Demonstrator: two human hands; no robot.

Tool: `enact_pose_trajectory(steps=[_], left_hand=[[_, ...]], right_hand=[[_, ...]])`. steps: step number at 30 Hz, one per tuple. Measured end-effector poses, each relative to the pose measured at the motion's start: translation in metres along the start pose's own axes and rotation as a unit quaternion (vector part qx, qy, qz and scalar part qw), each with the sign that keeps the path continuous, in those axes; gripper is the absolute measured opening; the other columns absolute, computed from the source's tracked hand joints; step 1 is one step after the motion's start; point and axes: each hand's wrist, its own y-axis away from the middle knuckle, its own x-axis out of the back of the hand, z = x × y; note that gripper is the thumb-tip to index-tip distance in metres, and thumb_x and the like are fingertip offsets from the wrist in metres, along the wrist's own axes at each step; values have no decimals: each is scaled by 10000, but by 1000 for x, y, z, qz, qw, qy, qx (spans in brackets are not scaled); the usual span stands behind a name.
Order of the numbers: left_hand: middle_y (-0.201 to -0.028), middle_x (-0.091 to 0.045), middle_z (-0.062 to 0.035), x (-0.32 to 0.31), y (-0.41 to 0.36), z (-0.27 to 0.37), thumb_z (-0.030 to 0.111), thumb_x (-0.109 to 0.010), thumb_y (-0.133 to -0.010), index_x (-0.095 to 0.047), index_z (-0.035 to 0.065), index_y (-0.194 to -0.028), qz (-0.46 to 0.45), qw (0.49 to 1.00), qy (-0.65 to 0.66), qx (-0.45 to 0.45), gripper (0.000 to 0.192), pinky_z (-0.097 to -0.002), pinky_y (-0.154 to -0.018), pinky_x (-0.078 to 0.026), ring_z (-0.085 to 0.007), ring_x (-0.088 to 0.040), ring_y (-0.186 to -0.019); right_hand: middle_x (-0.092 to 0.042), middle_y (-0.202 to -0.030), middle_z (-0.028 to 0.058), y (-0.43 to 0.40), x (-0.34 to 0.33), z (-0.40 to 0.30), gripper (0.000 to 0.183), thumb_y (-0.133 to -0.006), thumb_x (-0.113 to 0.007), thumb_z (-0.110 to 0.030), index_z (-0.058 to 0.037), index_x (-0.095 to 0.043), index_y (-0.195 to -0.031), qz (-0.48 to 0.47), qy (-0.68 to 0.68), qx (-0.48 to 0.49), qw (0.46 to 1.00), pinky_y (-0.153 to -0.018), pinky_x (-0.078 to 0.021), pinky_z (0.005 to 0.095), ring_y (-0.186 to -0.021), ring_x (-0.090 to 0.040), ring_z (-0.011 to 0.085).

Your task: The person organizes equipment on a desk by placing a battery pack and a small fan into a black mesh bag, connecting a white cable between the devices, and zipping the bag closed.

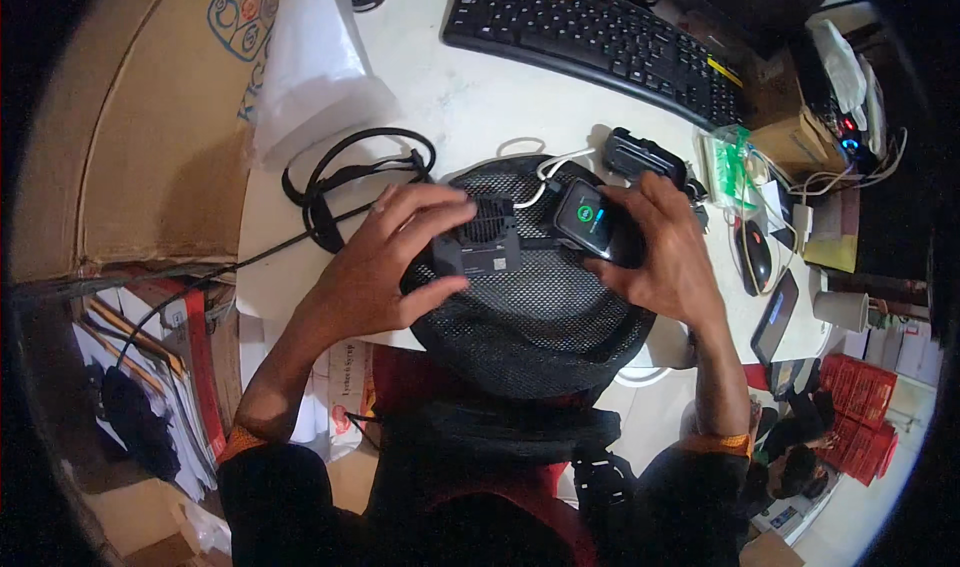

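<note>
A black mesh bag [540, 319] lies over the near edge of the white table. On its upper left part rests a black device with a round vented grille [484, 237], a label on its lower face. My left hand [409, 256] is beside it, fingers and thumb apart, the fingertips at its left edge; whether they touch it is unclear. My right hand [660, 248] grips a black device with a lit screen [585, 214] from its right side, above the mesh. A white cable [559, 162] runs near the top of both devices. Behind my right hand lies a black plastic holder [645, 154].
A black keyboard [585, 34] lies at the back. Coiled black cable [367, 147] and a white plastic bag [315, 72] are at the left, beside a large cardboard box [157, 117]. At the right are a mouse [754, 256], a phone [775, 316] and a cup [840, 310].
</note>
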Motion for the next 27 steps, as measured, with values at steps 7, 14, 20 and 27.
enact_pose_trajectory(steps=[7,14,20,27], left_hand=[[-988,-638,-110,13,41,-5,71,-673,-845,-639,57,-1034,-70,996,56,20,192,-381,-725,-546,-273,-667,-852],[-1047,-628,-119,8,45,-2,47,-628,-872,-597,52,-1136,-63,995,71,-3,266,-398,-752,-550,-312,-667,-876],[-1102,-576,-119,6,49,-9,22,-618,-870,-587,63,-1150,-116,990,71,35,284,-401,-789,-537,-302,-644,-949],[-1068,-596,-127,1,50,-8,20,-628,-867,-585,48,-1098,-34,997,73,19,237,-399,-770,-527,-299,-651,-896]], right_hand=[[-560,-1188,166,-21,13,-44,715,-651,-831,-198,-32,-563,-1293,-35,-82,96,991,-1028,-397,469,-1127,-527,368],[-545,-1285,177,-48,-22,-66,808,-663,-812,-144,-17,-468,-1383,-65,-107,194,973,-1072,-370,458,-1210,-513,350],[-561,-1316,169,-51,-23,-69,884,-605,-840,-137,-71,-470,-1406,-92,-108,161,977,-1095,-368,468,-1227,-528,358],[-557,-1202,173,-40,-12,-61,731,-681,-814,-158,-34,-507,-1333,-28,-95,180,979,-1013,-402,456,-1150,-529,352]])
